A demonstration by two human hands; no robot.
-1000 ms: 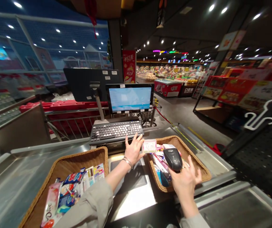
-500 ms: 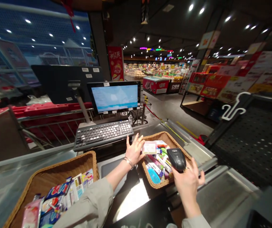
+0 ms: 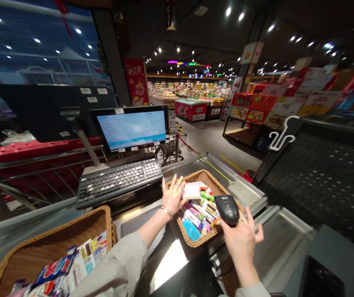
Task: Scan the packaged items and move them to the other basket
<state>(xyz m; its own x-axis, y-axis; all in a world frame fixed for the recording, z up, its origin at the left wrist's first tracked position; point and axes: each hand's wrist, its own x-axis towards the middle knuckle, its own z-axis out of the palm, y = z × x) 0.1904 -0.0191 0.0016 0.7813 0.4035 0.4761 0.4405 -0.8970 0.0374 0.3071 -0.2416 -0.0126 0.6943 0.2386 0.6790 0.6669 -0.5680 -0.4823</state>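
My left hand (image 3: 173,196) pinches a small flat box (image 3: 192,190) with a pale face, holding it over the far left part of a wicker basket (image 3: 202,242). A black handheld barcode scanner (image 3: 227,209) is in my right hand (image 3: 240,239), its head pointing left over the basket's right side. Several small colourful packets (image 3: 206,206) and a blue item (image 3: 191,229) lie inside that basket. The thumb side of the left hand is partly hidden behind the small box.
At the lower left stands a second wicker basket (image 3: 19,255) with packaged goods. Behind it are a keyboard (image 3: 119,180) and a lit monitor (image 3: 132,128). A metal counter (image 3: 247,194) runs to the right, beside a black perforated panel (image 3: 328,173) with a white hanger (image 3: 283,134).
My view has turned to the right, shifting the scene leftward. The small box has tilted in my left hand, its face now brighter. Both hands keep their hold.
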